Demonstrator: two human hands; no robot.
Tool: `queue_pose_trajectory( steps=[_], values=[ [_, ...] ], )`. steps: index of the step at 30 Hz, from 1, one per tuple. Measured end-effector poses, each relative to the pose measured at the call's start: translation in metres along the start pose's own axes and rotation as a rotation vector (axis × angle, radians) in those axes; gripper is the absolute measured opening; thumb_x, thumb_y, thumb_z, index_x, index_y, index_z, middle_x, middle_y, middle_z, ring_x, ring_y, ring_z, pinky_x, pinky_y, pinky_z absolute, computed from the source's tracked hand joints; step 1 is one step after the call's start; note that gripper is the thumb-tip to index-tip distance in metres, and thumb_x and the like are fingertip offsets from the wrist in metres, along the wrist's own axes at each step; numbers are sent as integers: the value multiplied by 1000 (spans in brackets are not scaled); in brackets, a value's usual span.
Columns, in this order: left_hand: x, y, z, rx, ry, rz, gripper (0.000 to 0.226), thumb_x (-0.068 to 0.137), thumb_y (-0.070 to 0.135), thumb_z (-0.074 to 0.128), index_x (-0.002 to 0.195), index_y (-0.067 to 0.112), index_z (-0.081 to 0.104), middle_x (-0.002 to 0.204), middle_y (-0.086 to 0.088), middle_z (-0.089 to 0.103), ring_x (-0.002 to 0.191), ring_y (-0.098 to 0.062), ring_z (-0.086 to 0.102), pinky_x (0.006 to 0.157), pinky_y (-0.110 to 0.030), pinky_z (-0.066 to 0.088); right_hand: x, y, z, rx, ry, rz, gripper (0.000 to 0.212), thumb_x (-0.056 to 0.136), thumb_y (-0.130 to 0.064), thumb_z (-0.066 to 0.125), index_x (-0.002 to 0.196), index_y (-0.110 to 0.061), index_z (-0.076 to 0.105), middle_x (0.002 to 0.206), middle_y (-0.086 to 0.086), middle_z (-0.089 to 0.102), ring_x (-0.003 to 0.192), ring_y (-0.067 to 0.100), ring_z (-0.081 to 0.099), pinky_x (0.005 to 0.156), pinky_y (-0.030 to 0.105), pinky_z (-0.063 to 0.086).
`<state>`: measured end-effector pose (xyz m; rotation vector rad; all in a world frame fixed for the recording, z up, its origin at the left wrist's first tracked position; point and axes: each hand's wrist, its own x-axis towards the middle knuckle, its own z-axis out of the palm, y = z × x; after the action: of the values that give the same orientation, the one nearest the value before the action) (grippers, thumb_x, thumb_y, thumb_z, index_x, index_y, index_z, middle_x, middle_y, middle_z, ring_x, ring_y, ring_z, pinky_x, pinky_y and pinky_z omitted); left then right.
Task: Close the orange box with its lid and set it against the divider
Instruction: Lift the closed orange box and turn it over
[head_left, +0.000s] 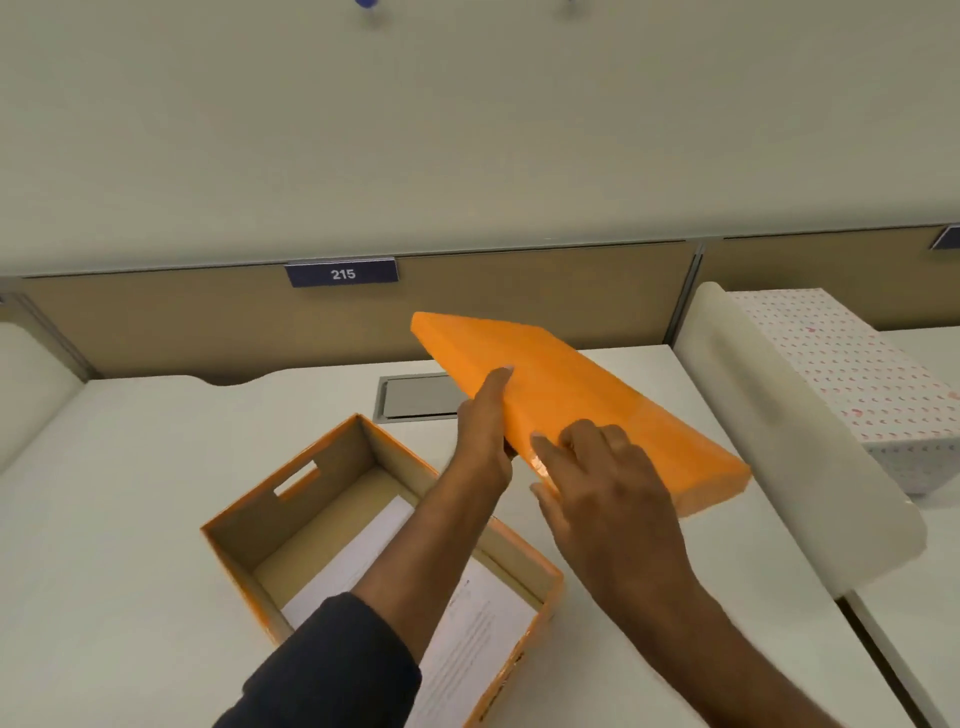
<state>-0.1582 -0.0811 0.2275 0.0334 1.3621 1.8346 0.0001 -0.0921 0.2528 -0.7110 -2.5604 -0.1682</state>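
the table (130, 519) is white and smooth, with a wavy cut-out along its far edge. set flush into its top near the middle back is a grey rectangular cable hatch (415, 397). the open orange box (291, 499) stands directly on the table near the front, with white paper (467, 639) lying inside. a rounded white divider (779, 441) rises at the right side. beyond it, a white patterned box (852, 374) rests on the neighbouring surface.
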Motion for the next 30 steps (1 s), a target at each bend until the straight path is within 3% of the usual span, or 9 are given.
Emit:
queue_pose_trajectory(
  steps=[3,6,10,14,20,22,25,27,30],
  values=[
    [-12,8,-44,-31,17,14,48,85,29,73,128,12,59,118,-16,72,108,-38,67,98,-58,53,-4,-13,3,245,30,-29,34,87,-40,68,111,-17,74,105,5,72,93,27,67,75,42,57],
    [-32,13,-86,-27,14,57,39,84,29,74,120,23,60,112,-10,75,103,-35,71,84,-53,59,12,-2,8,356,28,120,43,93,-46,58,128,-22,64,133,7,62,121,30,56,97,51,47],
    [-63,12,-135,-28,37,136,34,85,26,73,116,23,60,114,-14,74,99,-36,73,79,-51,61,47,22,29,482,-198,406,63,93,-57,50,147,-27,42,156,6,40,142,28,35,112,51,31],
    [-87,8,-177,-26,73,171,54,73,30,72,123,12,61,115,-21,72,101,-41,72,88,-56,59,63,5,54,735,-343,573,58,93,-55,54,143,-27,49,146,8,53,129,29,51,103,48,40],
    [-103,2,-226,100,182,347,59,82,42,65,136,22,54,125,-7,70,108,-27,71,92,-49,59,58,-41,74,795,-322,496,42,91,-46,63,130,-31,63,125,4,67,102,21,59,94,49,51],
    [-105,-5,-242,267,237,427,69,90,51,57,152,32,32,146,3,55,127,-17,59,106,-39,50,59,-54,80,828,-307,484,41,90,-43,66,129,-31,63,119,1,67,100,23,62,93,51,52],
    [-106,-22,-266,581,311,391,81,96,62,39,158,38,-6,170,9,4,155,-13,7,125,-41,-2,58,-75,88,803,-280,442,41,85,-44,67,124,-32,66,111,-5,66,94,19,62,87,44,51],
    [-106,-34,-279,612,311,348,84,92,67,36,157,38,-9,169,13,-8,155,-9,-4,126,-49,-2,57,-87,97,765,-289,413,41,82,-44,67,121,-31,69,111,-6,68,90,17,62,87,43,51],
    [-109,-46,-290,620,319,350,86,89,70,36,158,37,-4,167,17,-13,150,0,-6,127,-45,10,52,-96,115,707,-299,391,37,85,-35,71,121,-26,70,122,4,69,90,17,61,89,43,51]
  ],
)
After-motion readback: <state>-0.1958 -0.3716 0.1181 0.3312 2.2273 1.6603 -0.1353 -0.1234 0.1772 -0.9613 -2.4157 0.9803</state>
